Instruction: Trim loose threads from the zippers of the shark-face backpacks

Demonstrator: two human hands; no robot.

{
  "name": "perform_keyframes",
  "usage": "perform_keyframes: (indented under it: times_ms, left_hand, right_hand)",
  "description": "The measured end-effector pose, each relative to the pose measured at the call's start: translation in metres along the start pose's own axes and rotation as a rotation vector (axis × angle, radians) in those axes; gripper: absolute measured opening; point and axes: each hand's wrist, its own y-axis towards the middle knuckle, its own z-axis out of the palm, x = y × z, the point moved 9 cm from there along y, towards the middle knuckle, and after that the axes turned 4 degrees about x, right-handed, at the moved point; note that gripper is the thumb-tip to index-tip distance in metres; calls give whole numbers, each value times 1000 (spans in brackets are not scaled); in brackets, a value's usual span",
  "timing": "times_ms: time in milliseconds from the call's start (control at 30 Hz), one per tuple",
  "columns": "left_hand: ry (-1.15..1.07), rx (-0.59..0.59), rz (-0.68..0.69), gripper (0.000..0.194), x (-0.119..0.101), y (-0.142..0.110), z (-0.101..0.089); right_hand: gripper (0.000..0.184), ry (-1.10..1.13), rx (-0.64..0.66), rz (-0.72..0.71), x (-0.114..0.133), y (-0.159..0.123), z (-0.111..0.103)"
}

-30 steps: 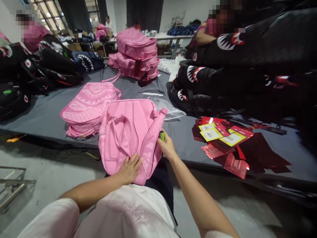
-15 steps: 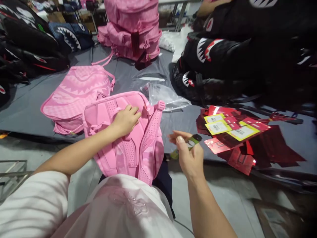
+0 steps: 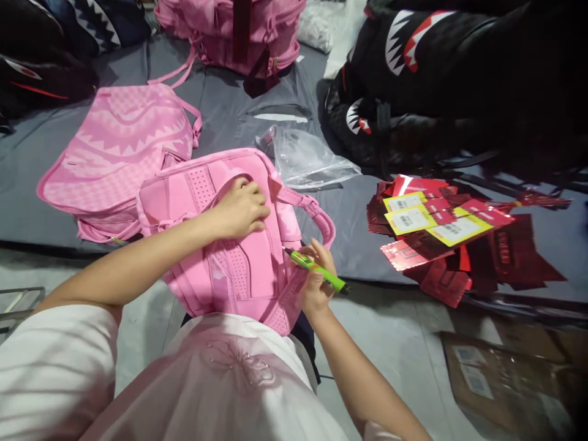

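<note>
Work on back of pink bag (image 3: 266, 263), by the looks, at edge of table (image 3: 356, 251), with green tool (image 3: 331, 279) pinched in right hand (image 3: 315, 295) and left hand (image 3: 243, 211) curled on bag, cannot tell around what. Seems to call for holding bag still. Loose strap (image 3: 320, 215) maybe in the way; other bag (image 3: 119, 141) beside, plastic (image 3: 303, 156) beyond, tags (image 3: 436, 228) at right.

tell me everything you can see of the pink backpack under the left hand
The pink backpack has its padded-looking back panel facing up, with perforated patches and straps, one looping out at the right. It lies slanted, its far end at the grey-covered table and its near end by the person's white top. The left hand rests on the panel; the right hand, its grip around a green tool, is at its side, contact unclear. Its front is hidden.
</note>
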Motion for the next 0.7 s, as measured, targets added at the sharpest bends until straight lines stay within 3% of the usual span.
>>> perform_keyframes:
  times_ms: [100,200,267,367,433,600,700]
  left_hand:
    - [-45,42,23,25,-18,-2,7]
    - [-43,78,31,32,-15,-4,6]
    - [23,54,29,37,-3,-5,-1]
    - [127,-16,-3,42,16,-8,-13]
    - [149,-45,-20,44,19,-10,-13]
    - [43,-118,-46,44,3,-18,1]
    - [-13,-110,-30,49,11,-18,2]
  right_hand:
    - [55,164,-57,115,-1,5,19]
    - [47,78,-30,87,1,14,38]
    - [43,-40,-52,99,-6,15,33]
    - [42,-165,-141,169,-20,10,9]
    - [41,-181,-153,179,-19,8,2]
    - [25,-58,-113,67,9,26,25]
    - [18,-97,-171,-58,19,40,31]
